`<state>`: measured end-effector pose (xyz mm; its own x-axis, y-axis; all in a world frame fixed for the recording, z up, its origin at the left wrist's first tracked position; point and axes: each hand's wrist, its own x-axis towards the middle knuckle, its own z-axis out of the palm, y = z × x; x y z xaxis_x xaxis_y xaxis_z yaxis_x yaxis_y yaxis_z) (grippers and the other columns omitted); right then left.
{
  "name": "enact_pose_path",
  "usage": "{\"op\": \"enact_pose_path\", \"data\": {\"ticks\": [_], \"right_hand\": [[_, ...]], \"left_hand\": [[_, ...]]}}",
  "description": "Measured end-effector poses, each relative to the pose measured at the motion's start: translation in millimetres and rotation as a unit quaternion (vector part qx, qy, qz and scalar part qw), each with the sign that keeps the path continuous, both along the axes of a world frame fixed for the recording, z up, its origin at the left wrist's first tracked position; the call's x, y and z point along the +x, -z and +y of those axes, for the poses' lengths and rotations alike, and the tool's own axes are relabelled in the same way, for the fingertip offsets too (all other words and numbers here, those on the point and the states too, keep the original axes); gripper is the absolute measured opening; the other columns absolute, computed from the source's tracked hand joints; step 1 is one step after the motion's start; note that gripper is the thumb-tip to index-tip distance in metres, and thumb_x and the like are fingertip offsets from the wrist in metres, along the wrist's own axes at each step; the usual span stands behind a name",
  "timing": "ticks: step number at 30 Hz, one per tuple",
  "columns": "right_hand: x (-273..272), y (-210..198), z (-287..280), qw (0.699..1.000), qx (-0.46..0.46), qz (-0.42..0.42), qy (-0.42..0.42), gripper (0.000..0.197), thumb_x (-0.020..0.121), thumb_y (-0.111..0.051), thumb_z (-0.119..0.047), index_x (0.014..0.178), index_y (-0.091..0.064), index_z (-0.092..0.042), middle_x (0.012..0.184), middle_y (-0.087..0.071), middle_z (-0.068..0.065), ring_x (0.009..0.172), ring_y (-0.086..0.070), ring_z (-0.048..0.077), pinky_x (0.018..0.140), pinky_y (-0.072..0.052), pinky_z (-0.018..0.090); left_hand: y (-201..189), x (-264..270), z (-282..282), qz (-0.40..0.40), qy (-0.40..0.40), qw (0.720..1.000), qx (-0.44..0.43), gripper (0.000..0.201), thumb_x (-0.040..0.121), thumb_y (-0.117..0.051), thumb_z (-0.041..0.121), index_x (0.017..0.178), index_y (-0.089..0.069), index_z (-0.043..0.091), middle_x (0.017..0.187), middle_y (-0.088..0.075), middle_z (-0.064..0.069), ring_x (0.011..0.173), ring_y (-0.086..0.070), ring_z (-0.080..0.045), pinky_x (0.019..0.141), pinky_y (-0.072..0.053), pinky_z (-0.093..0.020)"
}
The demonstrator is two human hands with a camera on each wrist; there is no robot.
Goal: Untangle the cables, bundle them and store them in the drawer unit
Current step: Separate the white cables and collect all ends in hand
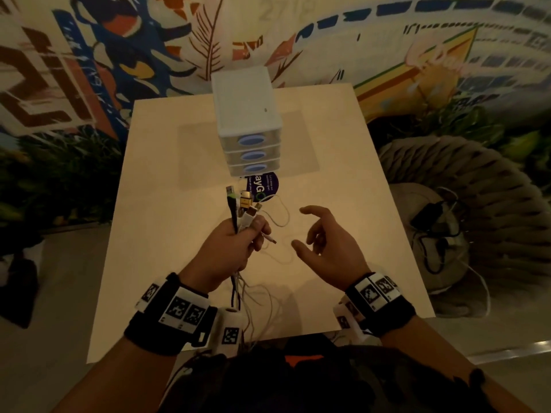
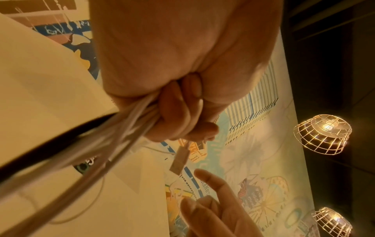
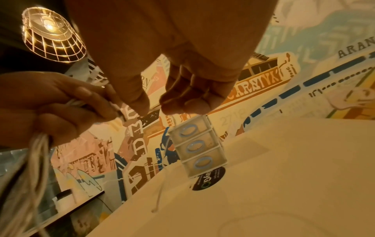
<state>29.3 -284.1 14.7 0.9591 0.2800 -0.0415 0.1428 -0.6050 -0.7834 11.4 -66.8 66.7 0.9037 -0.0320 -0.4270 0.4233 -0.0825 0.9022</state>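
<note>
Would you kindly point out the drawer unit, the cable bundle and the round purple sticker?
drawer unit (image 1: 250, 155): head view, middle drawer's blue handle.
cable bundle (image 1: 242, 220): head view, white connector above the left hand (image 1: 231, 251).
round purple sticker (image 1: 269, 186): head view, its visible face.

Your table (image 1: 343, 180) reads pale cream. The drawer unit (image 1: 247, 114) is white, its 3 drawers translucent grey with blue oval handles (image 1: 250, 141). You grip cables (image 1: 238, 210) in black, white and green, 1 plug gold (image 1: 246, 199). Dark purple round sticker (image 1: 269, 186), white lettering. Wrist bands (image 1: 167, 317) black with black-and-white square markers. Mural (image 1: 119, 55): blue, orange, brown, yellow.
</note>
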Motion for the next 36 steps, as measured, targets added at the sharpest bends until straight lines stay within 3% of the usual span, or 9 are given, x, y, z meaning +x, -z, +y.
{"op": "enact_pose_path", "data": {"ticks": [7, 14, 18, 22, 26, 29, 31, 33, 36], "right_hand": [[29.3, -1.2, 0.7, 0.996, -0.035, -0.038, -0.071, 0.057, 0.093, -0.066, -0.037, 0.141, -0.037, -0.048, 0.092, -0.058, -0.017, 0.072, -0.062, 0.004, 0.068, -0.053, 0.024], [45.2, -16.2, -8.4, 0.983, -0.040, -0.117, -0.134, 0.020, 0.096, -0.059, -0.040, 0.110, -0.072, -0.033, 0.092, -0.058, -0.013, 0.076, -0.056, 0.005, 0.070, -0.048, 0.023], [45.7, -37.3, -20.2, 0.987, 0.026, -0.096, -0.123, 0.017, 0.104, -0.050, -0.032, 0.094, -0.062, -0.025, 0.085, -0.059, -0.011, 0.078, -0.059, 0.010, 0.073, -0.048, 0.025], [40.9, -54.6, -10.3, 0.988, 0.004, -0.004, -0.157, 0.022, 0.107, -0.043, -0.035, 0.088, -0.053, -0.028, 0.062, -0.051, -0.009, 0.057, -0.048, 0.008, 0.062, -0.044, 0.031], [39.4, -65.6, 3.4, 0.991, 0.001, -0.032, -0.132, 0.033, 0.104, -0.049, -0.033, 0.072, -0.047, -0.028, 0.059, -0.047, -0.006, 0.056, -0.043, 0.010, 0.061, -0.041, 0.037], [42.6, -74.4, 4.2, 0.993, 0.018, -0.023, -0.117, 0.037, 0.102, -0.053, -0.030, 0.066, -0.049, -0.021, 0.056, -0.043, -0.006, 0.055, -0.039, 0.009, 0.058, -0.036, 0.032], [46.5, -78.6, 1.2, 0.994, 0.034, -0.009, -0.108, 0.039, 0.101, -0.055, -0.025, 0.066, -0.048, -0.010, 0.055, -0.037, -0.006, 0.054, -0.035, 0.010, 0.056, -0.031, 0.030], [51.0, -80.8, -3.7, 0.994, 0.060, 0.021, -0.091, 0.041, 0.100, -0.055, -0.020, 0.064, -0.043, -0.006, 0.056, -0.032, -0.003, 0.054, -0.031, 0.010, 0.054, -0.027, 0.025], [54.6, -79.2, -10.3, 0.992, 0.087, 0.064, -0.060, 0.043, 0.098, -0.054, -0.015, 0.058, -0.040, -0.015, 0.055, -0.027, -0.002, 0.050, -0.025, 0.010, 0.051, -0.024, 0.026]], "left_hand": [[-18.9, -3.4, -1.6, -0.005, 0.046, 0.999, 0.012, 0.032, 0.106, -0.049, 0.028, 0.086, -0.067, 0.010, 0.066, -0.057, -0.003, 0.047, -0.030, -0.012, 0.046, -0.022, -0.027], [-25.5, -8.5, 3.8, -0.062, 0.032, 0.993, 0.094, 0.034, 0.105, -0.051, 0.033, 0.084, -0.072, 0.015, 0.067, -0.057, -0.003, 0.048, -0.038, -0.010, 0.049, -0.032, -0.026], [-21.4, -4.1, 13.0, -0.069, -0.075, 0.980, 0.169, 0.029, 0.102, -0.057, 0.037, 0.084, -0.073, 0.021, 0.064, -0.057, 0.006, 0.048, -0.045, -0.003, 0.054, -0.035, -0.028], [-18.1, -2.6, 9.4, -0.088, -0.046, 0.959, 0.266, 0.004, 0.096, -0.066, 0.036, 0.098, -0.068, 0.033, 0.089, -0.064, 0.024, 0.082, -0.059, 0.001, 0.069, -0.043, -0.016], [-18.9, -8.1, -1.9, -0.153, 0.011, 0.935, 0.319, 0.035, 0.084, -0.078, 0.042, 0.110, -0.055, 0.048, 0.090, -0.063, 0.031, 0.088, -0.061, 0.007, 0.067, -0.038, -0.006], [-22.5, -10.6, -10.0, -0.196, 0.003, 0.941, 0.276, 0.044, 0.077, -0.082, 0.052, 0.114, -0.062, 0.041, 0.091, -0.069, 0.019, 0.085, -0.063, 0.001, 0.067, -0.044, -0.012], [-28.4, -10.8, -12.4, -0.194, -0.037, 0.965, 0.170, 0.048, 0.072, -0.085, 0.046, 0.115, -0.068, 0.033, 0.091, -0.075, 0.010, 0.083, -0.067, -0.004, 0.071, -0.050, -0.016], [-31.4, -11.9, -9.1, -0.180, -0.050, 0.981, 0.043, 0.047, 0.066, -0.087, 0.040, 0.109, -0.071, 0.026, 0.074, -0.070, 0.002, 0.067, -0.067, -0.003, 0.062, -0.051, -0.018], [-22.9, -11.4, 2.2, -0.153, -0.012, 0.983, -0.097, 0.059, 0.054, -0.096, 0.052, 0.100, -0.076, 0.022, 0.058, -0.034, -0.001, 0.045, -0.029, -0.011, 0.043, -0.028, -0.023]]}}
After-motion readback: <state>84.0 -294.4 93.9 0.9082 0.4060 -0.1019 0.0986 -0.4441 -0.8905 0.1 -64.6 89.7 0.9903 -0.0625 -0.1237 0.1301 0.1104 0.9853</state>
